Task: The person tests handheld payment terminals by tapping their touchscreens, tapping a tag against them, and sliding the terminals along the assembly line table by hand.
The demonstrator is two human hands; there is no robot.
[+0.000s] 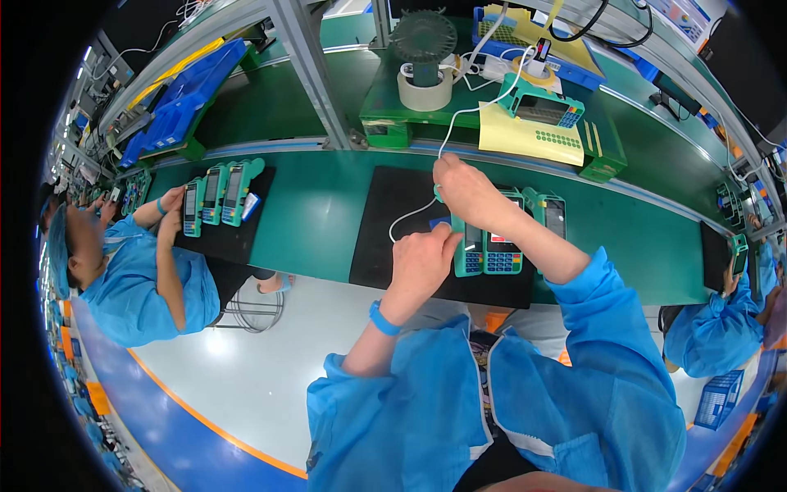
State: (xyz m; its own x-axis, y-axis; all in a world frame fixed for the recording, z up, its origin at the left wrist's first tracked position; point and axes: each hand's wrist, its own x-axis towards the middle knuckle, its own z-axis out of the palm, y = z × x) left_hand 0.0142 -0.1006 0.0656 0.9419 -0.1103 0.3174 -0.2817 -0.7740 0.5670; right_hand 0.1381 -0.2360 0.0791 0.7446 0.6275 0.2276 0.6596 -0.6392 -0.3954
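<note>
Two green-cased card payment terminals lie side by side on a black mat (385,197) before me: a left terminal (470,252) and a right terminal (503,256). My left hand (422,264) is curled round the left terminal's left edge, thumb on its side. At its upper end my right hand (469,193) is closed, fingertips pinched where a white cable (453,123) runs down into them. The cable emerges below and loops towards my left hand. My right forearm covers part of the right terminal. A blue piece (440,221) shows between my hands.
Another terminal (554,217) lies to the right. On the green shelf (385,107) behind stand a small fan (423,45), a tape roll (425,92), a propped terminal (541,108) and a yellow sheet (525,141). A co-worker (156,271) at left handles terminals; another person (713,336) works at right.
</note>
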